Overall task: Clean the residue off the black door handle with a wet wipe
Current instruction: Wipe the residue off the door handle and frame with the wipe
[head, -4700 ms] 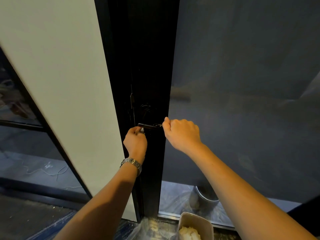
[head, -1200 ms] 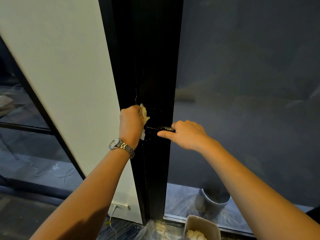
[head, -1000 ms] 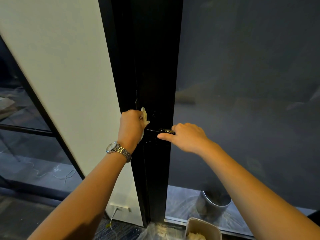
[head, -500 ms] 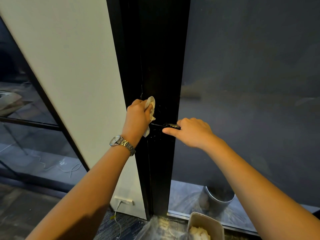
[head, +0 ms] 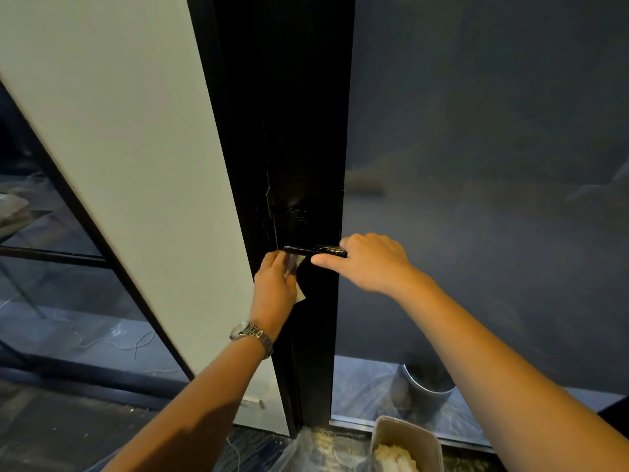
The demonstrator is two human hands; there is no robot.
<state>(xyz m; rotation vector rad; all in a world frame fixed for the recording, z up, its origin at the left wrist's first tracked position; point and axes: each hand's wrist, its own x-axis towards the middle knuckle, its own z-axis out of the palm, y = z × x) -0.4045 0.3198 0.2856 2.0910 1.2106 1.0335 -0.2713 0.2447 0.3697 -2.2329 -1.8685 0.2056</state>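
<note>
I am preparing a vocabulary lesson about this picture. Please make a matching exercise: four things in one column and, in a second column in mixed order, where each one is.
1 wet wipe
2 door handle
3 wristwatch
4 plastic tub

A standing on the floor
B pinched in the left hand
C worn on a wrist
D gripped at its right end by the right hand

Pairs: 1-B, 2-D, 3-C, 4-A

Dim scene, wide-angle edge distortion, sharp focus.
</note>
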